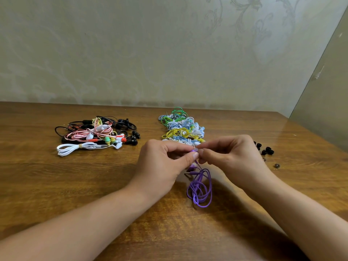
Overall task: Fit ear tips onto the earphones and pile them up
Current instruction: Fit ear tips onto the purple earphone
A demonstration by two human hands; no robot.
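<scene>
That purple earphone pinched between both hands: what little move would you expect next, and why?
Probably a push: the right hand pressing the ear tip onto the purple earphone that the left hand steadies. Both hands' fingertips meet at the bud while its cord dangles, so the fitting seems unfinished.

Purple earphones (200,185), coiled cable dangling

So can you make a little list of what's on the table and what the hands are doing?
left hand: pinches the purple earphone
right hand: pinches at the same earbud
purple cable: hangs in loops down to the table
left pile: black, pink, white earphones
middle pile: green, blue, yellow earphones
black ear tips: loose, by the right hand
</scene>
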